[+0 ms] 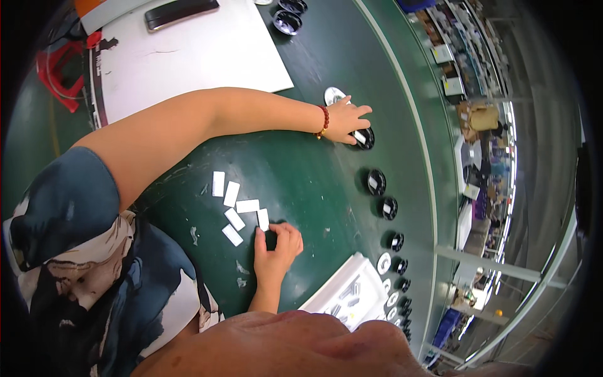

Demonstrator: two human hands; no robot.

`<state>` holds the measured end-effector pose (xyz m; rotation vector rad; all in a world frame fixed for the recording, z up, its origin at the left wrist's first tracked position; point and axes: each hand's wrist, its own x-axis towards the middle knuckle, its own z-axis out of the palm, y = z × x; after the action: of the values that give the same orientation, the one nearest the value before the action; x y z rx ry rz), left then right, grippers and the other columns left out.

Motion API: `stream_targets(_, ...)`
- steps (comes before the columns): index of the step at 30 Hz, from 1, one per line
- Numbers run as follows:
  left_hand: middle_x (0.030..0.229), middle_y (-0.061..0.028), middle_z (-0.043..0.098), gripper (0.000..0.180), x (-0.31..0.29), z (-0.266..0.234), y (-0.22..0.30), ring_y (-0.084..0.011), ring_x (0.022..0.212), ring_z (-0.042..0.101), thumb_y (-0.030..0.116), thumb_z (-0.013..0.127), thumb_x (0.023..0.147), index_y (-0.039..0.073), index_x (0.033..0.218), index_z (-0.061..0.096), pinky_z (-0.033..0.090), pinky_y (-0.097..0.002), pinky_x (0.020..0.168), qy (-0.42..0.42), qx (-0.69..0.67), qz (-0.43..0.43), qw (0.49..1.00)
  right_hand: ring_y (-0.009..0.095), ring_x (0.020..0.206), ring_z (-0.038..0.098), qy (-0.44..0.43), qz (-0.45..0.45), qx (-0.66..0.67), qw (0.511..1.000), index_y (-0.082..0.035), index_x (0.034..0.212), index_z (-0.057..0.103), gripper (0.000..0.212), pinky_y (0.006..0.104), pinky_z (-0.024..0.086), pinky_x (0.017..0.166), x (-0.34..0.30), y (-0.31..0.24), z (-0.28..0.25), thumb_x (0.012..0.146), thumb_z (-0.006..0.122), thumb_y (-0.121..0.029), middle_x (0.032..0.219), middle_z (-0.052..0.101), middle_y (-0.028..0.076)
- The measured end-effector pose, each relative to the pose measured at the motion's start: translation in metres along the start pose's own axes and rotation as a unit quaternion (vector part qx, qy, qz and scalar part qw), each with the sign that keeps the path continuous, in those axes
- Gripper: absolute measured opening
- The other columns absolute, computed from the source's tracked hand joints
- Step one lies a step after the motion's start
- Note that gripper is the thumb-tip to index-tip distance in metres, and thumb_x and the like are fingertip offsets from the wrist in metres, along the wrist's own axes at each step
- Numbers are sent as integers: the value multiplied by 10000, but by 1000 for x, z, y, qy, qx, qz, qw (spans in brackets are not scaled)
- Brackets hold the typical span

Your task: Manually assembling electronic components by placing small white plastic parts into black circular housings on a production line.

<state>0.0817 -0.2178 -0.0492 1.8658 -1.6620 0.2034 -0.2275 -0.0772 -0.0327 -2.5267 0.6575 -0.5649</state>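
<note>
Black disc point(368, 137), apparently being positioned, left hand point(343, 121) spread over it; nearer the person, right hand point(278, 247) at white block point(262, 218), pinch indeterminable; next calls for secure grip.

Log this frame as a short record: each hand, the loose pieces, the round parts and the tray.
Left hand: fingers spread, at a black round part with a white piece on it
Right hand: fingertips at the near end of a white rectangle
Loose pieces: six white rectangles on the green table, counting that one
Other round parts: black and white, roughly lined up
Tray: white, holding small pieces, too unclear to identify
</note>
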Motion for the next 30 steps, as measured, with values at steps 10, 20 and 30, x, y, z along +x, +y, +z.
stream_targets(10, 1111, -103, 551, 265, -75, -122, -153, -282, 1038, 554, 57, 610, 776, 99, 1036, 634, 409, -419, 828, 120, 328, -184, 919, 280, 1036, 558, 10, -16, -14, 1000, -87, 964, 632, 285, 417, 349, 985, 9, 0, 1, 734, 795, -131, 1035, 597, 80)
stream_targets(20, 1049, -116, 557, 95, -110, -126, -90, -289, 948, 564, 54, 622, 825, 43, 912, 585, 459, -398, 789, 61, 96, 81, 990, 285, 1038, 565, 7, 13, -7, 1000, -86, 984, 624, 287, 480, 324, 1056, 2, 1, -1, 752, 782, -146, 1046, 588, 91)
stream_targets(30, 1153, -170, 558, 159, -156, -110, 26, -331, 1020, 580, 102, 668, 777, 45, 885, 565, 482, -412, 866, -56, -121, 312, 940, 276, 1011, 562, 25, 93, 81, 992, -72, 930, 643, 244, 428, 360, 996, 8, 2, -30, 725, 775, -75, 1014, 607, 83)
